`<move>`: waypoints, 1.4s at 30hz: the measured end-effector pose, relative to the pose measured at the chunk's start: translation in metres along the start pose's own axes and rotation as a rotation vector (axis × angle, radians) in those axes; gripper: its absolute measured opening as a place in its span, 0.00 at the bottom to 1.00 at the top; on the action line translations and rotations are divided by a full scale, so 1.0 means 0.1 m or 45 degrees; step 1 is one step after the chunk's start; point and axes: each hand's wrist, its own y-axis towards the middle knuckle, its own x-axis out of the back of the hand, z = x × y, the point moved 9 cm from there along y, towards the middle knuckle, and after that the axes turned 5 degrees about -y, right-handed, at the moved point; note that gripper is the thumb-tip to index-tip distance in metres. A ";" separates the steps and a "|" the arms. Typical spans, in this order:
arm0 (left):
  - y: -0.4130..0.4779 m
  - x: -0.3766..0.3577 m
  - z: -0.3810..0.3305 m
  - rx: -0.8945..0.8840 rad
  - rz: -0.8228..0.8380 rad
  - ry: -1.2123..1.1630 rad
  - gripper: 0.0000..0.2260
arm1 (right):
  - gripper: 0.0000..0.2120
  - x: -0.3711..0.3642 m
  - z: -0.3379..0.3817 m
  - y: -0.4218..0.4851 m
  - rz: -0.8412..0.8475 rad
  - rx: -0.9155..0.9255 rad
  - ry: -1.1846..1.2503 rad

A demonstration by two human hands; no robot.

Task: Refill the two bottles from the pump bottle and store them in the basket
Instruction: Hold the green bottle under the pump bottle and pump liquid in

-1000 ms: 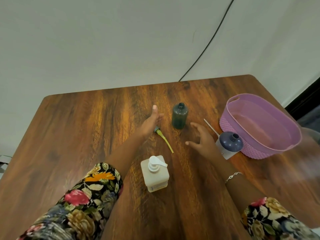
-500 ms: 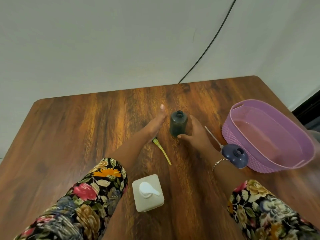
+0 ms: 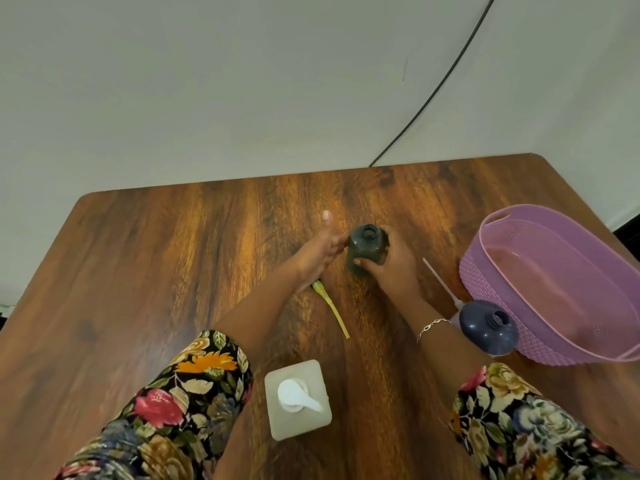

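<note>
The right hand (image 3: 393,271) has its grip closed round the dark green bottle (image 3: 366,249). The thumb lies across the near side of the bottle and the fingers curl round the far side. The bottle is upright near the middle of the bench (image 3: 138,271), and its round mouth is open at the top.

The left hand (image 3: 318,252) is just beside the bottle on the other side. Its grip is loose: the fingers are straight, the thumb points up, and the fingertips touch the side of the bottle. It holds nothing.

A thin yellow tube (image 3: 334,311) lies flat on the bench. Its top end is hidden under the left wrist. A thin white tube (image 3: 439,282) lies on the bench to the right of the right hand, between that hand and the basket.

A dark blue bottle (image 3: 483,329) stands to the right of the right arm, with its mouth open too. It is right up against the purple basket (image 3: 485,282), which sits at the right edge of the bench.

The white pump bottle (image 3: 298,400) stands close to the person, between the two arms, well apart from the green bottle.

There is a silver bracelet (image 3: 431,326) on the right wrist. Both arms have flowery sleeves (image 3: 173,410). A black cable (image 3: 433,95) runs down the pale wall behind the bench.
</note>
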 end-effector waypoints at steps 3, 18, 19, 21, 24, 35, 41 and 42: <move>-0.09 0.07 -0.03 -0.044 -0.034 0.019 0.46 | 0.31 0.03 0.09 -0.05 -0.030 0.026 0.031; -0.66 -0.01 -0.11 -0.435 -0.071 0.111 0.43 | 0.30 0.22 0.38 -0.62 -0.157 0.172 0.231; -0.71 -0.01 -0.12 -0.446 -0.080 0.128 0.42 | 0.30 0.24 0.39 -0.66 -0.158 0.171 0.246; -0.86 0.01 -0.12 -0.480 -0.133 0.171 0.40 | 0.30 0.27 0.42 -0.78 -0.158 0.165 0.294; -1.17 0.10 -0.15 -0.595 -0.290 0.180 0.32 | 0.31 0.32 0.46 -0.94 -0.145 0.182 0.291; -2.17 0.00 -0.22 -1.198 -0.830 0.218 0.17 | 0.31 0.57 0.51 -1.64 -0.151 0.209 0.324; -2.63 -0.24 -0.17 -1.435 -1.003 0.439 0.07 | 0.31 0.60 0.50 -2.00 -0.123 0.227 0.362; -2.70 -0.28 -0.14 -1.482 -1.023 0.499 0.08 | 0.30 0.60 0.52 -2.05 -0.112 0.232 0.363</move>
